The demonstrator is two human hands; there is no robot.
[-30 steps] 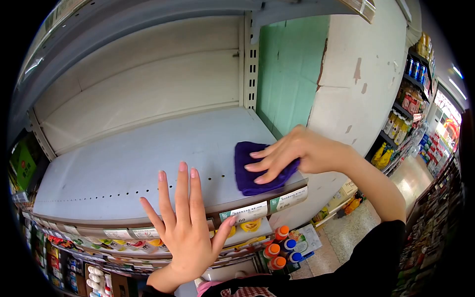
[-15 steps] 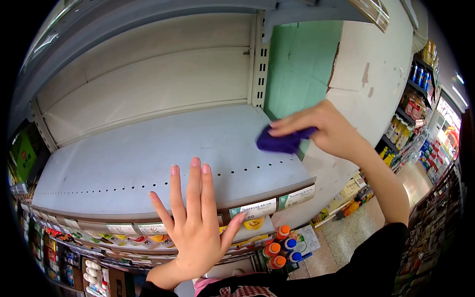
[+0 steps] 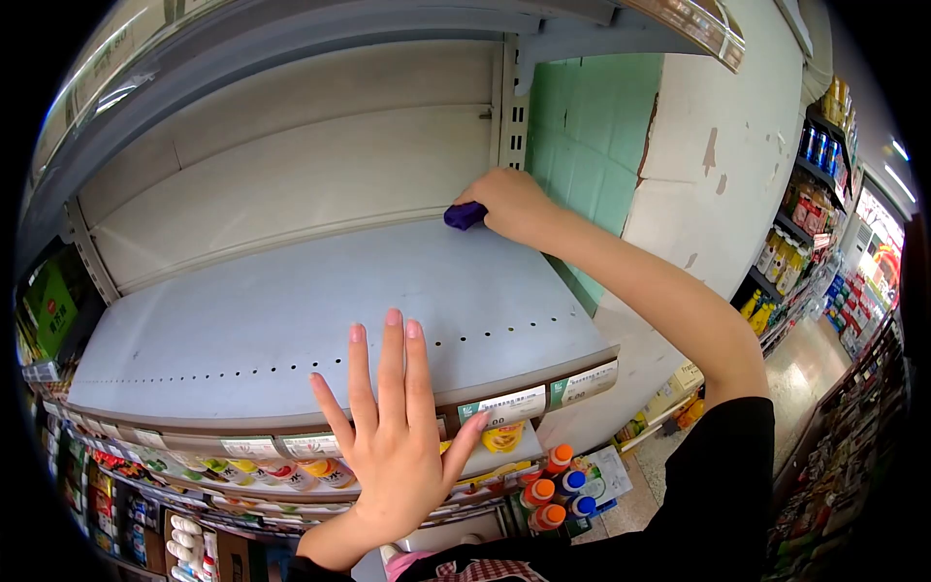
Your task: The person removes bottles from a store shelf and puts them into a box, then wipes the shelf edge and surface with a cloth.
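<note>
A purple cloth (image 3: 465, 215) is bunched in my right hand (image 3: 514, 204), whose fingers are closed around it. The cloth touches the pale grey shelf (image 3: 291, 301) at its back edge, close to the right rear corner. My left hand (image 3: 396, 456) is spread open at the shelf's front edge, palm down, with its fingertips over the shelf surface. Its thumb lies by a price label (image 3: 499, 407) on the front strip. A line of small holes runs along the shelf near the front.
Bottles with orange and blue caps (image 3: 558, 490) stand low on the right. Packaged drinks (image 3: 325, 472) fill the shelf below. Another shelf (image 3: 388, 24) overhangs from above. To the right is a chipped white pillar (image 3: 708, 145), then a stocked aisle. A green box (image 3: 48, 308) sits far left.
My right hand has moved the purple cloth back and to the left, from the right side of the shelf to its rear edge. My left hand stays spread at the front edge.
</note>
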